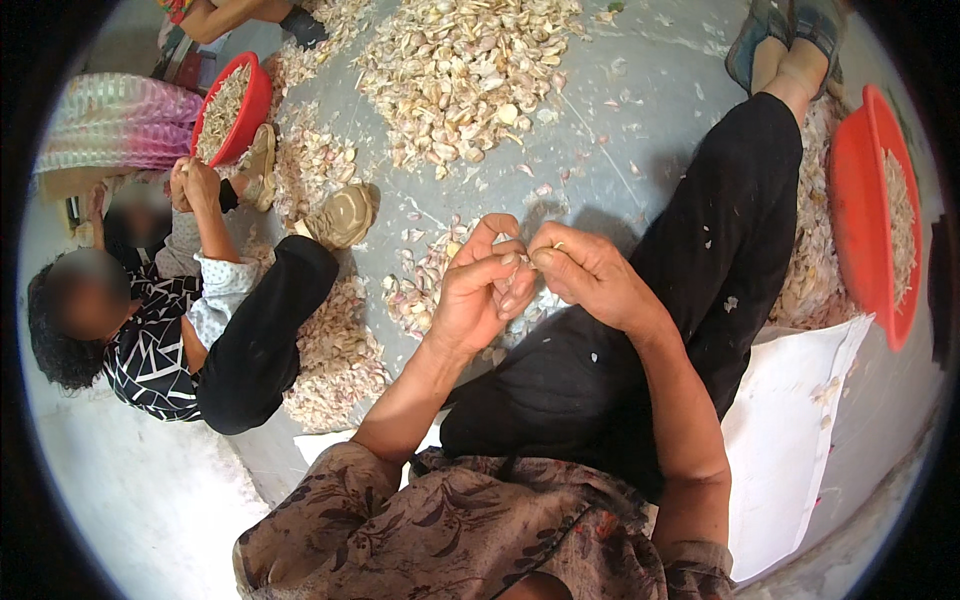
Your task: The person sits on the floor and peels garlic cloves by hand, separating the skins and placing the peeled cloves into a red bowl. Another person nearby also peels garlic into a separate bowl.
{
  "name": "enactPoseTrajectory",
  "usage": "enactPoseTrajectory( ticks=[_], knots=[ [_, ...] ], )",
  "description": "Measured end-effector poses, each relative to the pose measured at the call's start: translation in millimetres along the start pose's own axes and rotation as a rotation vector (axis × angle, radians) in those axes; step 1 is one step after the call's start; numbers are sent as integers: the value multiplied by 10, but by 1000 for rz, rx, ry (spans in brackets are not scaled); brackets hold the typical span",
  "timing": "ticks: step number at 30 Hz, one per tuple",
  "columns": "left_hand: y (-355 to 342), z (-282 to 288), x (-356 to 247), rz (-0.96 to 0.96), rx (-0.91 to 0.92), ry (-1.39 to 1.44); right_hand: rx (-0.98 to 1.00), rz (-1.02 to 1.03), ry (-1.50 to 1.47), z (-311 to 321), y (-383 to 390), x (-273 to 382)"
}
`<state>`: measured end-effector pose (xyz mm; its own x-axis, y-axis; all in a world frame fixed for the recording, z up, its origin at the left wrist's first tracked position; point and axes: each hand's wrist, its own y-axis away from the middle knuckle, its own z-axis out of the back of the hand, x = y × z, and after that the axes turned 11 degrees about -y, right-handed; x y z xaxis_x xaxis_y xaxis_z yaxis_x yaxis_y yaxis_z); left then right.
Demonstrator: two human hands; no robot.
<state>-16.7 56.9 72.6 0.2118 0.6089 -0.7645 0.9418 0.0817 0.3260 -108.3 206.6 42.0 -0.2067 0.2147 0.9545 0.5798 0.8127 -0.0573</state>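
Both hands meet fingertip to fingertip above my lap. My right hand [590, 275] is closed in a pinch, and a small pale garlic clove [558, 245] shows at its fingertips, mostly covered by them. The thumb and fingers of my left hand [478, 285] curl together at the clove, pinching a whitish bit of garlic skin [523, 259]. Under and beside my left hand lies a small heap of garlic cloves [410, 295] with purplish skins. Farther off, a large heap of unpeeled cloves [455, 80] spreads over the grey floor sheet [610, 130].
At the right stands a red basin [858, 215] holding pale pieces; another red basin [250, 110] is at the far left. A co-worker [160, 340] sits at the left, hands together. Loose peels [335, 370] lie beside them. My outstretched legs [720, 220] reach far right, by a white sack [780, 430].
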Motion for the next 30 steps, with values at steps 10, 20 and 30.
enactPoseTrajectory(
  ticks=[10,20,30],
  knots=[
    [-130,129,23,4,-86,-584,-85,66,430,-110,-9,83],
    [-1310,1357,-122,-503,-436,-1602,-347,-23,125,37,-60,84],
    [-330,303,-117,-135,-107,-671,-411,36,98,44,-43,-72]
  ],
)
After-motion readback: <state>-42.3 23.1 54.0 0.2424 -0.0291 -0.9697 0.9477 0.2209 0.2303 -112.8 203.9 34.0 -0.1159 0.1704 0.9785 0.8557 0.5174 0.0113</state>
